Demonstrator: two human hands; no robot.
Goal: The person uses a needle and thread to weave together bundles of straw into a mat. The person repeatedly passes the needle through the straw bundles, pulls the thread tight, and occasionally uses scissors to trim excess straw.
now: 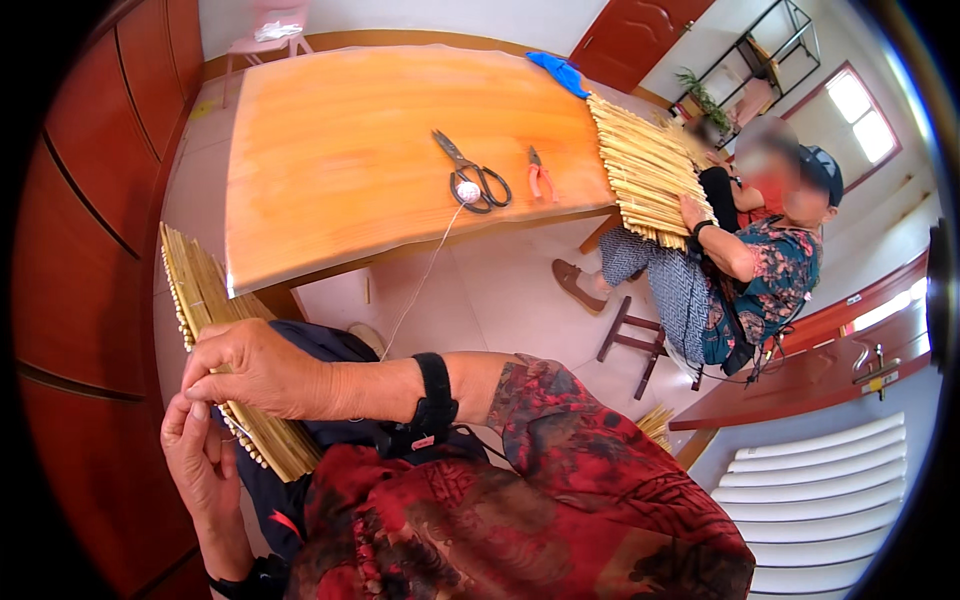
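Note:
A mat of yellowish straw or reed stalks [185, 265] lies slanted across my lap, its bound edge with a row of stalk ends facing left. My right hand [265, 370] reaches across over the mat, thumb and forefinger pinched together. Just below, my left hand [200, 455] is raised at the mat's edge, its fingertips curled close to the right hand's. Whatever is between the fingers is too fine to make out. A bit of white thread shows on the mat beside the left hand. From a ball of white string [467, 191] on the table, a strand runs down toward my lap.
On the orange wooden table [340, 150] lie black scissors [470, 172], red-handled pliers [540, 175] and a blue cloth [558, 72]. At right, a seated person [765, 260] handles another stalk mat [650, 165]; someone else sits behind. A wooden stool [637, 345] stands between us. Red-brown cabinets [85, 250] line the left.

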